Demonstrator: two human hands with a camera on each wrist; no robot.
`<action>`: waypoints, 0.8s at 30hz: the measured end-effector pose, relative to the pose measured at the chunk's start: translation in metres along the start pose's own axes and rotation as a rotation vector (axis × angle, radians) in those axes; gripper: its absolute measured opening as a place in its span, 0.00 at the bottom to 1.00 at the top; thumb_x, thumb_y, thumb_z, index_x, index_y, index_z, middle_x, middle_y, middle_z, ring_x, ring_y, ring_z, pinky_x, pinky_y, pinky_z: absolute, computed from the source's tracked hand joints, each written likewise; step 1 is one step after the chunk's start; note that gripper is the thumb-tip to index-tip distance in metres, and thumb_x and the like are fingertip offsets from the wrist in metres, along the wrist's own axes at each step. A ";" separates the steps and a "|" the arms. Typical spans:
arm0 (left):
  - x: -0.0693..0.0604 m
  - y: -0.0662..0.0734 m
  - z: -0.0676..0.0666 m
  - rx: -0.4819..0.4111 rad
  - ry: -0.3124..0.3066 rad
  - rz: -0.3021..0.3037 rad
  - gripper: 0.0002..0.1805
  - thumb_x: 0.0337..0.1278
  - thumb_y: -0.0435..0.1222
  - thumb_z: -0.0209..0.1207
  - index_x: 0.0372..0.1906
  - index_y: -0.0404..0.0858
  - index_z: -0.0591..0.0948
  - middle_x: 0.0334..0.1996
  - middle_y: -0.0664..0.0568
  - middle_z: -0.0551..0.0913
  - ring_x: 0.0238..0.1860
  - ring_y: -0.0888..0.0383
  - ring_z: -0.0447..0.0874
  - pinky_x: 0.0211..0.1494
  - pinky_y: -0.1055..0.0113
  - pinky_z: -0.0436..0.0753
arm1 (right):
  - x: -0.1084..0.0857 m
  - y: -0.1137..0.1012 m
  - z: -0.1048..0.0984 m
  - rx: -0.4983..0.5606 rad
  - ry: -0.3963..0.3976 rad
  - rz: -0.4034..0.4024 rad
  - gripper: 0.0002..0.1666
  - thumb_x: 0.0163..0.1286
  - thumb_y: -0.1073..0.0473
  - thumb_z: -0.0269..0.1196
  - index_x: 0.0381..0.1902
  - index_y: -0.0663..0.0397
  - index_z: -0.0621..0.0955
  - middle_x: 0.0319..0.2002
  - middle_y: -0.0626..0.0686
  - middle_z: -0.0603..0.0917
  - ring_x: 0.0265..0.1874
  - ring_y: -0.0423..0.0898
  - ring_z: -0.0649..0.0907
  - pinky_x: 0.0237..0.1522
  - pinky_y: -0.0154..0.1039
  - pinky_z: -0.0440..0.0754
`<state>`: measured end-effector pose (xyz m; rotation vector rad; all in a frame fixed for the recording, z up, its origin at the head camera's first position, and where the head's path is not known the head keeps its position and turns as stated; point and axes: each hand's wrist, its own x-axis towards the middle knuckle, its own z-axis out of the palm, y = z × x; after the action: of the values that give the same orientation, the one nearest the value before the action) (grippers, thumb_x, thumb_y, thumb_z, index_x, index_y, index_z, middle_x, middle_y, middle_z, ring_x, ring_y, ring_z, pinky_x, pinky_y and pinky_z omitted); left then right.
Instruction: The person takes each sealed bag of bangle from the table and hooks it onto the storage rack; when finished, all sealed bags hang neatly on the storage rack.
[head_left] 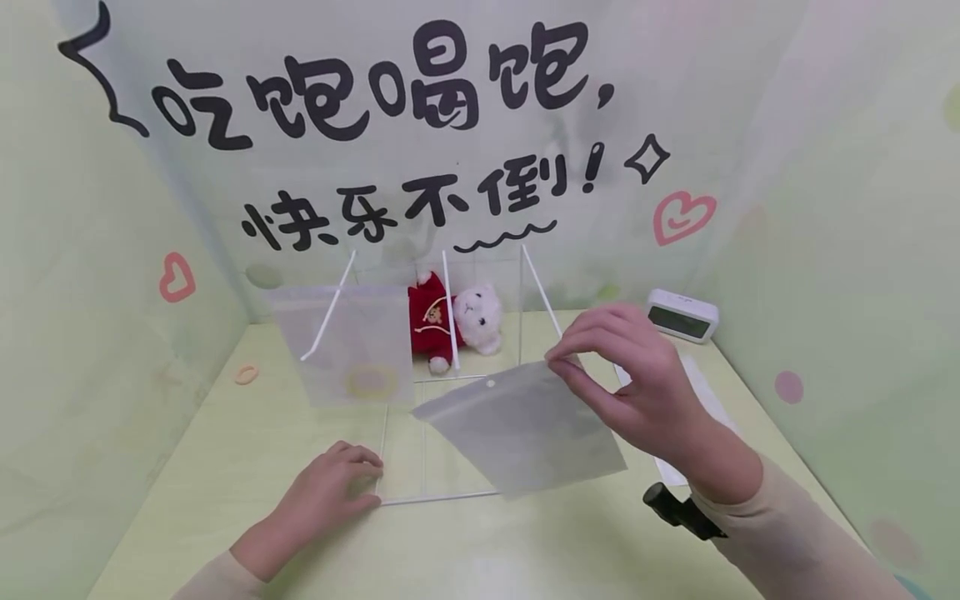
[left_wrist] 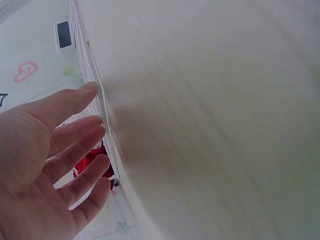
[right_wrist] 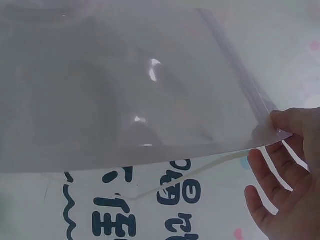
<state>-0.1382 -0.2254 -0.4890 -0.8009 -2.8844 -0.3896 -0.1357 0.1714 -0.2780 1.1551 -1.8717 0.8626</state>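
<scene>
My right hand point(head_left: 637, 383) pinches a corner of a translucent plastic zip bag point(head_left: 525, 433) between thumb and fingers. The bag hangs tilted in front of a white wire display rack point(head_left: 442, 497), and a small round hole shows near its top edge. In the right wrist view the same bag point(right_wrist: 130, 95) spreads wide from the pinched corner. A second translucent bag point(head_left: 352, 350) hangs from the rack's left prong point(head_left: 330, 308). My left hand point(head_left: 318, 504) rests on the table, its fingertips touching the front left of the rack's base; the left wrist view shows those fingers point(left_wrist: 82, 175) loosely extended.
A plush toy point(head_left: 476, 321) in a red hoodie lies behind the rack's middle prong. At the back right stands a white digital clock point(head_left: 682, 317), with white sheets point(head_left: 705, 392) in front of it. A small orange ring point(head_left: 246, 374) lies at the left. Printed curtains surround the table.
</scene>
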 end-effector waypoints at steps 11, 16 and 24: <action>-0.001 -0.001 0.001 -0.003 -0.006 -0.005 0.18 0.46 0.44 0.78 0.44 0.45 0.90 0.49 0.62 0.87 0.52 0.57 0.81 0.55 0.55 0.87 | 0.011 -0.001 0.013 0.009 -0.034 0.018 0.04 0.65 0.63 0.71 0.38 0.52 0.88 0.35 0.45 0.89 0.40 0.43 0.83 0.53 0.37 0.74; 0.000 -0.002 0.004 0.003 -0.005 -0.001 0.18 0.46 0.45 0.78 0.44 0.45 0.90 0.50 0.63 0.87 0.53 0.57 0.81 0.55 0.55 0.87 | 0.016 0.002 0.016 -0.010 -0.067 0.074 0.10 0.59 0.68 0.74 0.38 0.51 0.88 0.35 0.44 0.89 0.40 0.44 0.83 0.53 0.42 0.73; 0.000 -0.002 0.003 0.019 -0.009 -0.001 0.18 0.46 0.45 0.78 0.44 0.45 0.91 0.49 0.62 0.87 0.52 0.57 0.81 0.55 0.56 0.87 | 0.024 0.007 0.021 -0.035 -0.112 0.172 0.03 0.65 0.60 0.73 0.37 0.48 0.89 0.33 0.41 0.89 0.40 0.42 0.84 0.55 0.48 0.73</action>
<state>-0.1396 -0.2261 -0.4927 -0.8009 -2.8924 -0.3594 -0.1545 0.1469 -0.2688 1.0515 -2.0940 0.8698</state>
